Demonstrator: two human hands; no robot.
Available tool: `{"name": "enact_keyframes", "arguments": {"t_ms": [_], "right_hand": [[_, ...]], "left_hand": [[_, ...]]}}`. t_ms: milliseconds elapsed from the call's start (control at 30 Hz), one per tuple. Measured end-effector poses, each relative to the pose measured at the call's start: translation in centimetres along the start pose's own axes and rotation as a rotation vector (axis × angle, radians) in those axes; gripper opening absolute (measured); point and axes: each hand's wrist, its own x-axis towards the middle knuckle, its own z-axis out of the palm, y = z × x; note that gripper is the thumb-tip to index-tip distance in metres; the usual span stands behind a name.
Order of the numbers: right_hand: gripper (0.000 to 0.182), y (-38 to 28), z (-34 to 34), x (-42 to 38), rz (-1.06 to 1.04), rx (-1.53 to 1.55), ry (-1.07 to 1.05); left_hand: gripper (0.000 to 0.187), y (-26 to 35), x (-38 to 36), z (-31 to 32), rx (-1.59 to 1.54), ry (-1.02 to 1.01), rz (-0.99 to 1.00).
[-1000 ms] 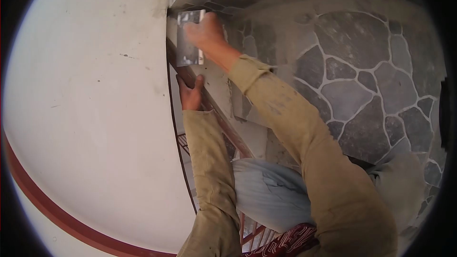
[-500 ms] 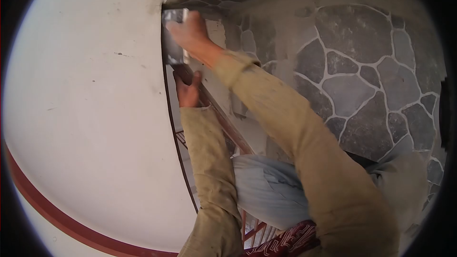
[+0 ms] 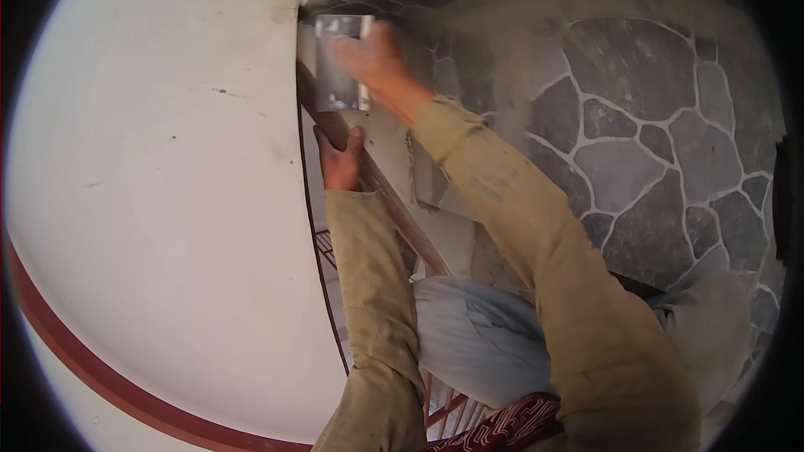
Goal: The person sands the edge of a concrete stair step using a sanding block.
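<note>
My right hand (image 3: pixel 374 60), blurred by motion, grips a flat grey rectangular plate tool (image 3: pixel 342 92) with a pale edge along its right side; its exact kind is unclear. The plate overlaps the upper part of a reddish-brown rail (image 3: pixel 410 233) and the plastered surface beside it. Just below the plate, my left hand (image 3: pixel 340 164) is wrapped round the rail, thumb on the right side and fingers on the left. Both arms reach forward in tan sleeves.
A large white wall (image 3: pixel 159 167) fills the left, ending in a dark edge beside the rail. Grey stone paving with pale joints (image 3: pixel 620 163) spreads over the right. Red railing bars (image 3: pixel 448 410) show at the bottom, near my blue-grey trouser leg (image 3: pixel 473 331).
My right hand and the plate have moved right, away from the white wall's edge. My left hand keeps its hold on the rail. The whole view has shifted slightly.
</note>
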Motion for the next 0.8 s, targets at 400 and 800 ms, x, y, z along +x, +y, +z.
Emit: {"name": "enact_keyframes", "arguments": {"t_ms": [400,800], "right_hand": [[0.027,-1.7,1.3,-0.8,0.001,0.006,0.046],[0.027,-1.3,2.9,1.2,0.015,-0.085,0.029]], "left_hand": [[0.102,-0.1,0.0,-0.1,0.047,-0.014,0.039],[0.098,1.6,-0.9,0.0,-0.086,-0.056,-0.044]]}}
